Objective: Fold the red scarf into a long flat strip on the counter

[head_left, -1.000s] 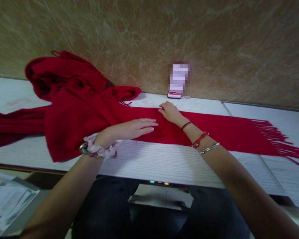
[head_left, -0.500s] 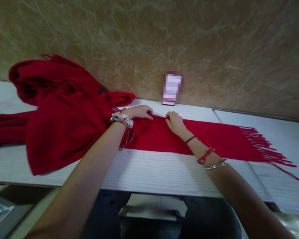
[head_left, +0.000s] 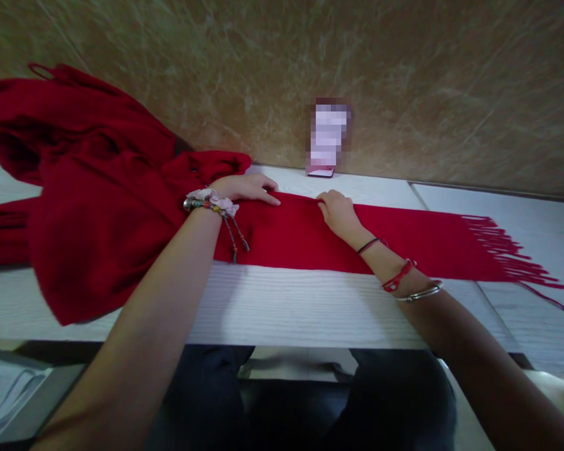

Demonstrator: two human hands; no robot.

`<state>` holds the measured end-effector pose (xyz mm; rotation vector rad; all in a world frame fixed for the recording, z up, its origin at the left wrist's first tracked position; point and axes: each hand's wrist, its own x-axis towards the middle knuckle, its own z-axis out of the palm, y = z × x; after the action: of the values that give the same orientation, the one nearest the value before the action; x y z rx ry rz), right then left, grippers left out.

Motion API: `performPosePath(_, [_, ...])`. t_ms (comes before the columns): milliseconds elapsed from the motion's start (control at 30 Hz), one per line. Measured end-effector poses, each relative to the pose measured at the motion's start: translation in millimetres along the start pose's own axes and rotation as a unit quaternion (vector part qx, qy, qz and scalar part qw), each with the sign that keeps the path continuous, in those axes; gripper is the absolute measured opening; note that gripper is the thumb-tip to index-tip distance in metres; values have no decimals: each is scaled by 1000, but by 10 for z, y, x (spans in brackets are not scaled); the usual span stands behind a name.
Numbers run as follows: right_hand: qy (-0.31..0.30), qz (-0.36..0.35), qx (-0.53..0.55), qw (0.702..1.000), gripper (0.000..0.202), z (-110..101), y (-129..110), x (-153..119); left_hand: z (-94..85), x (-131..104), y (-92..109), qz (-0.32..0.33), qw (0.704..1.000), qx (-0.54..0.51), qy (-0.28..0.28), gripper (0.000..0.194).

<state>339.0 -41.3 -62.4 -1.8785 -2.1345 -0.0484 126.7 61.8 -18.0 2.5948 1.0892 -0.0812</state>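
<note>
A red scarf (head_left: 418, 241) lies flat and lengthwise on the white table, its fringe spread at the right end. My left hand (head_left: 254, 186) rests on its far edge beside the bunched cloth, thumb and forefinger apart. Farther right, my right hand (head_left: 338, 213) lies on the same edge with bent fingers and the thumb a little apart from them. Red cloth stretches between the two hands. At the left, a large heap of red fabric (head_left: 98, 213) lies in folds, partly behind my left forearm.
A phone (head_left: 328, 141) with a blurred screen leans on the brown marbled wall (head_left: 427, 81) behind the white table (head_left: 301, 307). Below the table's front edge, papers (head_left: 9, 388) sit in a grey container at the lower left. My dark-clothed legs show beneath.
The view has shifted, so the table and phone sit higher in the picture. My hands are slightly farther apart along the scarf's far edge, and the cloth between them looks smoother.
</note>
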Motion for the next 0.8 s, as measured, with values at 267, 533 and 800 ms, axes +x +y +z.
performPosePath(267, [0, 19, -18, 1000, 28, 17, -5, -19, -46, 14, 73, -25, 997, 65, -12, 53])
performPosePath(533, [38, 25, -7, 999, 33, 49, 2, -38, 49, -52, 307, -26, 988, 152, 12, 55])
performPosePath(800, [39, 40, 6, 998, 37, 77, 19, -12, 573, -245, 607, -30, 952, 197, 231, 38])
